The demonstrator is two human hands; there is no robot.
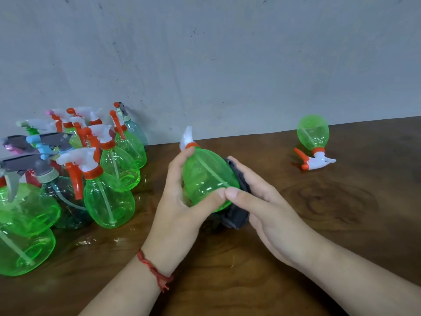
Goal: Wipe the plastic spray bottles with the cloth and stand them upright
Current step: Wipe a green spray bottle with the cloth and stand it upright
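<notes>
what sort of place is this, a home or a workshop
Probably a small workshop or packing spot: a wooden table against a bare grey wall, a batch of green spray bottles, and a held bottle against a grey cloth.

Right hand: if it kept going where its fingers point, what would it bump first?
The right hand points left and away, so it would likely first push the grey cloth against the green bottle, which the left hand grips on the other side.

Left on table [341,224], bottle cluster [109,197] stands against wall [205,53]. Mid-table, centre bottle [205,179], cloth [237,215] touching its right side. Far right, lone bottle [313,135] lies tipped near wall.
</notes>
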